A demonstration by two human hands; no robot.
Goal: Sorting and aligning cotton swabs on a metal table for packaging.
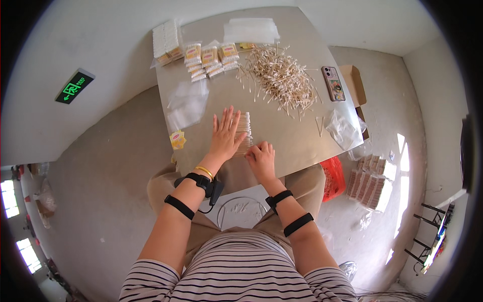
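A row of cotton swabs [244, 124] lies side by side on the metal table, close to its near edge. My left hand [227, 135] rests flat over the row's left part, fingers stretched out and thumb reaching across the sticks. At the row's near right corner is my right hand [262, 158], its fingers curled and thumb and forefinger together at the swab ends. Whatever the right fingertips pinch is too small or hidden to make out. Farther off, a large loose heap of cotton swabs [287, 80] spreads over the table's right half.
Stacked packs of swabs [210, 56] and a white-wrapped bundle [166, 40] stand far left. Clear plastic bags [187, 104], yellow labels [177, 140] and a phone [332, 83] lie along the table [292, 146]. An open carton [353, 83] and a red bag [332, 178] are beside it.
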